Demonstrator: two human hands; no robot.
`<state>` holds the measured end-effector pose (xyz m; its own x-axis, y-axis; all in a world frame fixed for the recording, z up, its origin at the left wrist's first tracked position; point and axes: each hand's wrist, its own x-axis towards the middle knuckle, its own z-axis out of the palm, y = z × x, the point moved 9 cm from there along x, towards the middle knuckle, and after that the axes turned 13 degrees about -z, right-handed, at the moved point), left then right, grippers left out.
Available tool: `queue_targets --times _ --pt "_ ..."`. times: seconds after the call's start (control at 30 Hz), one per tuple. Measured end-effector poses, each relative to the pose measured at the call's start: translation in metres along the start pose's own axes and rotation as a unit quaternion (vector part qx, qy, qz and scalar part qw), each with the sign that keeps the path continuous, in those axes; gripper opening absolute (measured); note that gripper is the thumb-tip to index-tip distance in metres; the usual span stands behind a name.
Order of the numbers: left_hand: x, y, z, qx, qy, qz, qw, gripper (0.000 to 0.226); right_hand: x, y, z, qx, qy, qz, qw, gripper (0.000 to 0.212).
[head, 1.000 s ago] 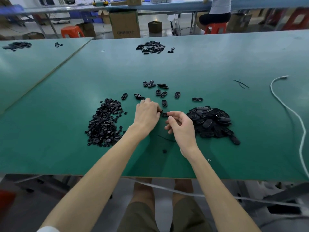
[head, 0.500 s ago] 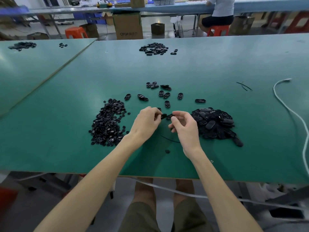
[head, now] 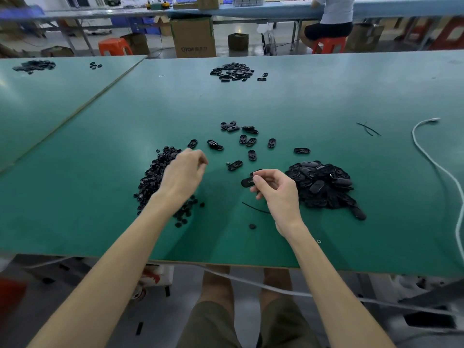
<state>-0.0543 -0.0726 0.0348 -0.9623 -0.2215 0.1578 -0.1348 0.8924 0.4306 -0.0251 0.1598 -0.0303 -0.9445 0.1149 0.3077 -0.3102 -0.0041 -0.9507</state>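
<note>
My right hand point(head: 276, 189) pinches a black oval shell point(head: 247, 182) just above the green table point(head: 301, 101), left of a heap of similar oval shells point(head: 324, 184). My left hand point(head: 184, 172) hovers over the right edge of a pile of small black round parts point(head: 153, 179), its fingers loosely curled with nothing visible in them. Several single oval pieces point(head: 251, 141) lie spread out on the table beyond both hands.
A thin black strip point(head: 253, 208) and one small round part point(head: 252, 226) lie near my right wrist. A white cable point(head: 437, 167) snakes along the right side. Another pile of parts point(head: 233, 71) sits far back. A seated person point(head: 331, 16) and a cardboard box point(head: 193, 37) are behind.
My hands were together at the centre over one piece. My left hand has moved left to the pile of small parts, and my right hand keeps the oval shell.
</note>
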Motion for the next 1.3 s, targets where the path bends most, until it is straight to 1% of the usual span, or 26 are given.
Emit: queue_targets --times 0.1,0.2,0.3,0.47,0.53,0.6,0.67,0.8,0.93,1.03,1.17,1.23,1.3 --pt "0.013 -0.029 -0.006 0.048 0.011 -0.051 0.997 0.01 0.0 0.0 0.0 0.007 0.002 0.002 1.0 0.009" --pt "0.015 -0.043 0.0 0.065 0.002 -0.072 0.995 0.012 0.0 0.001 0.0 0.007 0.002 0.003 1.0 0.011" --pt "0.014 -0.046 0.003 0.059 0.017 -0.073 0.995 0.013 0.0 0.002 0.0 0.008 0.0 0.008 1.0 0.01" --pt "0.013 -0.042 -0.001 0.082 0.038 -0.052 0.994 0.019 0.0 0.002 -0.001 0.014 0.004 0.01 1.0 0.01" --pt "0.012 -0.04 -0.003 0.054 0.045 -0.054 0.996 0.019 0.0 0.002 -0.001 0.02 0.009 0.01 1.0 0.01" --pt "0.008 -0.035 -0.004 -0.03 0.032 -0.062 0.997 0.016 0.0 0.001 -0.001 0.023 0.01 0.01 1.0 0.011" --pt "0.0 -0.021 0.0 -0.117 -0.003 -0.06 0.991 0.013 0.001 0.001 -0.001 0.024 0.01 0.009 1.0 0.011" --pt "-0.02 0.018 0.019 -0.207 -0.081 -0.019 0.975 0.006 0.001 0.001 -0.001 0.025 0.014 0.005 1.0 0.01" --pt "-0.034 0.041 0.034 -0.226 -0.118 0.006 0.967 0.01 0.001 0.0 -0.001 0.029 0.019 0.003 0.999 0.008" --pt "-0.042 0.047 0.043 -0.208 -0.137 0.02 0.968 0.009 0.001 0.0 -0.003 0.031 0.024 0.002 0.999 0.006" --pt "-0.047 0.046 0.046 -0.212 -0.154 0.033 0.965 0.01 0.001 0.001 -0.003 0.024 0.025 0.001 0.999 0.004" --pt "-0.048 0.046 0.047 -0.224 -0.162 0.036 0.96 0.014 0.001 0.001 -0.002 0.023 0.021 -0.001 1.0 0.004" --pt "-0.05 0.045 0.051 -0.259 -0.186 0.028 0.947 0.017 0.001 0.0 -0.002 0.022 0.015 -0.004 1.0 0.005"
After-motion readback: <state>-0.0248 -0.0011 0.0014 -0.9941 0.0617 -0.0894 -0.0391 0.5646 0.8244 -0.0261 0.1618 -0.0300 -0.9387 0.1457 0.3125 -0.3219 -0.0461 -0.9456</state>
